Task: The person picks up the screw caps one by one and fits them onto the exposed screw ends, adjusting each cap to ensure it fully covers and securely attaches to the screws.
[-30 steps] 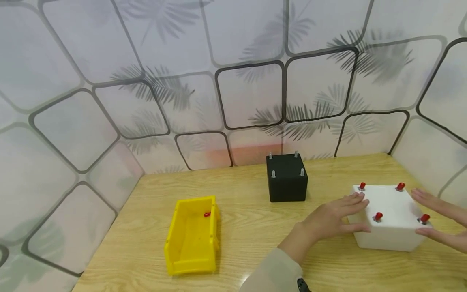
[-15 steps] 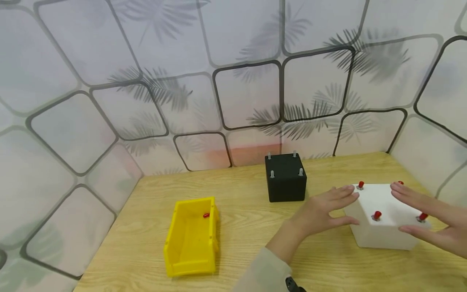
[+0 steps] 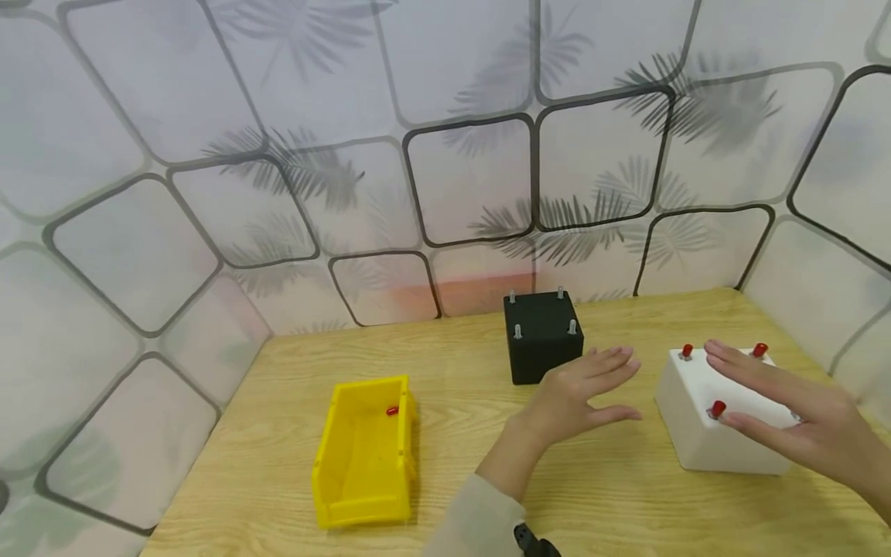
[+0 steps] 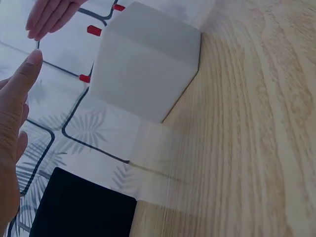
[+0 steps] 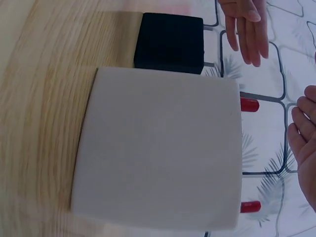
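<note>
Yellow bin (image 3: 362,456) sits on desk (image 3: 459,433), well off to the L of the L hand (image 3: 581,394). Open-topped, w/ a lower lip at the near end. In it: 1 small red piece (image 3: 393,411), up near the far R corner; too small to tell its exact shape.

L hand is in the air btwn the black block & the white block, fingers out & relaxed, thumb apart, holding nothing. R hand (image 3: 800,410) is the same: fingers extended, thumb spread below them, nothing in grip. Palms approx. face each other, hands apart.

White block (image 3: 724,449) is on the desk, below R hand & a bit to its L; also R of the L hand. R wrist view shows a gap btwn R hand & the block's top. Red caps on its top corners: 3 show in head view, e.g. the near-L cap (image 3: 718,408), just beside R thumb; 4th corner mostly hidden behind R hand.

Black block (image 3: 543,360) stands beyond L hand, slightly L of its fingertips, w/ 4 bare metal posts upright at its top corners, e.g. the near-L post (image 3: 518,331).

Pale sleeve (image 3: 480,518) & dark wrist strap (image 3: 534,540) behind L hand. Leaf-print backdrop (image 3: 473,186) past both hands.
</note>
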`<action>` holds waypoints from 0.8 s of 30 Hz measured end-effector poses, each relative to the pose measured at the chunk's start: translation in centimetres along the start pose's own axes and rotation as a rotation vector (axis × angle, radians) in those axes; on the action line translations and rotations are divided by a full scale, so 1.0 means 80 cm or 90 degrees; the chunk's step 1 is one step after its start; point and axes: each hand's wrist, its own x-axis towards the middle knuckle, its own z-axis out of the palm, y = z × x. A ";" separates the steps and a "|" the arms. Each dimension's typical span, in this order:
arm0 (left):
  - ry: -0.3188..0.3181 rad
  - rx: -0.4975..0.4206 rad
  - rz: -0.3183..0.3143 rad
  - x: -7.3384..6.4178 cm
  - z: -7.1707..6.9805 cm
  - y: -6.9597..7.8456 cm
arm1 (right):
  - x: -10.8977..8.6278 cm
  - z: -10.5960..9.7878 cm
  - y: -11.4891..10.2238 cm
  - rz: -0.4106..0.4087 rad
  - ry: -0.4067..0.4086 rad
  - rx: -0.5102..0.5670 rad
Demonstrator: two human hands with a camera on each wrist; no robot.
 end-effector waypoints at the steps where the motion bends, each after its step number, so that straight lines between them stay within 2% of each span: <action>1: 0.002 0.011 -0.001 -0.002 -0.002 -0.001 | 0.003 0.004 -0.001 -0.005 0.002 -0.012; 9: -0.007 0.092 -0.016 -0.015 -0.020 -0.013 | 0.019 0.026 0.000 -0.032 -0.002 -0.065; 14: -0.008 0.112 -0.034 -0.023 -0.032 -0.021 | 0.026 0.038 0.006 -0.028 -0.019 -0.074; 16: -0.012 0.115 -0.044 -0.026 -0.036 -0.025 | 0.026 0.041 0.010 -0.015 -0.037 -0.093; 21: -0.031 0.147 -0.061 -0.032 -0.047 -0.031 | 0.022 0.048 0.018 0.020 -0.104 -0.198; 24: -0.053 0.171 -0.074 -0.036 -0.053 -0.035 | 0.025 0.053 0.022 0.024 -0.134 -0.249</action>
